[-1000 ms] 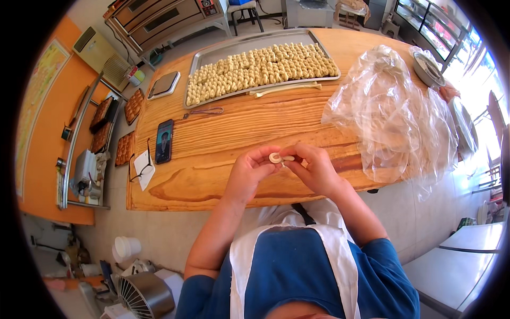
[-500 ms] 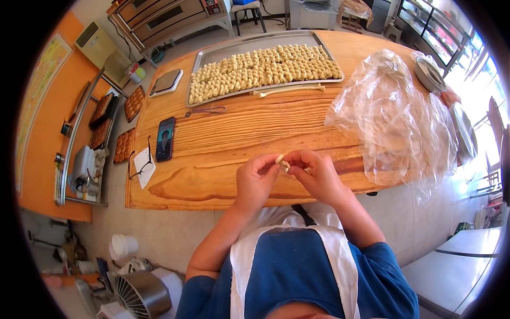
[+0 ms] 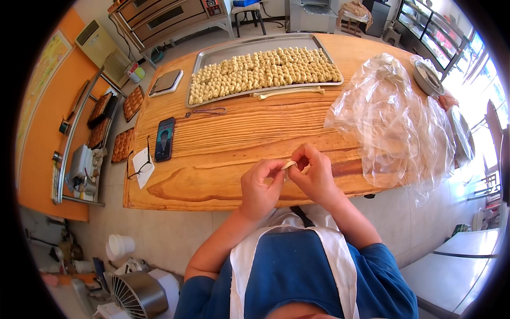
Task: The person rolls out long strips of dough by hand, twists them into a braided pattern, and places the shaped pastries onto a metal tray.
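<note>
Pinching a small strip of pale dough [image 3: 288, 165], the left hand [image 3: 261, 183] and right hand [image 3: 313, 173] meet above the near part of a wooden table [image 3: 239, 135]. Each grip is narrow, thumb and fingers closing on the dough, which bends in a short arc between the two hands; fingers hide its ends. Beyond them, a metal baking tray [image 3: 223, 54] bears close rows of twisted dough pieces [image 3: 260, 73], and dough strips [image 3: 292, 93] lie along its near edge. Left of the hands are a smartphone [image 3: 164, 139] and eyeglasses [image 3: 128, 166] resting partly on a white paper [image 3: 144, 171]. A flat scale [image 3: 166, 83] sits left of the tray. Crumpled clear plastic sheeting [image 3: 390, 119] covers the table's right side, near a metal bowl [image 3: 425, 82].
</note>
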A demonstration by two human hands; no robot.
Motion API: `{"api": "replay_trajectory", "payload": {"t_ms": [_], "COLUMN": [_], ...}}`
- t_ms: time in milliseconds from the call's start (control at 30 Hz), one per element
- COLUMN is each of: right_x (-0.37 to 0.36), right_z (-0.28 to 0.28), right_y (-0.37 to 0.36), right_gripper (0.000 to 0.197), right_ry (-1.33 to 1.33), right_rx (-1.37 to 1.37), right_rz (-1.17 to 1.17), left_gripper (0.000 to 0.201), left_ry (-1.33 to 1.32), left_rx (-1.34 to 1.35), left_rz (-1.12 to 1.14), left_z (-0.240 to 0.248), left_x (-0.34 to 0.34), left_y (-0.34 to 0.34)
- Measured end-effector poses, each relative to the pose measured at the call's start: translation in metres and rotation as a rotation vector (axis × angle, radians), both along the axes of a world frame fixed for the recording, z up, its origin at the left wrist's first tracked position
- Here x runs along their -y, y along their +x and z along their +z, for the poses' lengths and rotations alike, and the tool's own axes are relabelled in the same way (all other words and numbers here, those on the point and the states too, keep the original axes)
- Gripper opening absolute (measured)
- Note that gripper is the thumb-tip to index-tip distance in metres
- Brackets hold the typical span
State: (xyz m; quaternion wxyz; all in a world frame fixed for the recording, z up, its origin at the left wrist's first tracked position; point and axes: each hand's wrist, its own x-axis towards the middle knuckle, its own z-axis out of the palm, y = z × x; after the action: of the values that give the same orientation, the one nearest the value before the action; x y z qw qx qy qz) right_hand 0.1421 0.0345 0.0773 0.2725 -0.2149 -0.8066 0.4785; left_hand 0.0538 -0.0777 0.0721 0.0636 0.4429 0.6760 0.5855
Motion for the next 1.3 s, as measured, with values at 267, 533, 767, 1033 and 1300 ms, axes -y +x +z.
{"api": "replay_trajectory", "payload": {"t_ms": [267, 533, 767, 1033, 1300], "right_x": [-0.003, 0.003, 0.005, -0.012, -0.014], "right_z": [0.009, 0.007, 0.005, 0.001, -0.002], "right_y": [0.006, 0.005, 0.006, 0.014, 0.014], "right_gripper": [0.013, 0.017, 0.022, 0.019, 0.015], "right_ry": [-0.046, -0.224, -0.182, -0.488, -0.502], "right_rx": [-0.065, -0.097, -0.156, -0.199, -0.305], "right_rz": [0.266, 0.199, 0.236, 0.277, 0.036], "left_gripper": [0.035, 0.036, 0.027, 0.038, 0.025], "left_ry": [0.053, 0.13, 0.03, -0.027, 0.201], "left_rx": [0.519, 0.691, 0.693, 1.319, 1.291], "left_rz": [-0.13, -0.282, -0.503, -0.705, -0.302], "left_z": [-0.008, -0.015, -0.02, -0.047, -0.056], "left_x": [0.001, 0.003, 0.008, 0.039, 0.038], "left_y": [-0.008, -0.01, -0.011, -0.018, -0.029]}}
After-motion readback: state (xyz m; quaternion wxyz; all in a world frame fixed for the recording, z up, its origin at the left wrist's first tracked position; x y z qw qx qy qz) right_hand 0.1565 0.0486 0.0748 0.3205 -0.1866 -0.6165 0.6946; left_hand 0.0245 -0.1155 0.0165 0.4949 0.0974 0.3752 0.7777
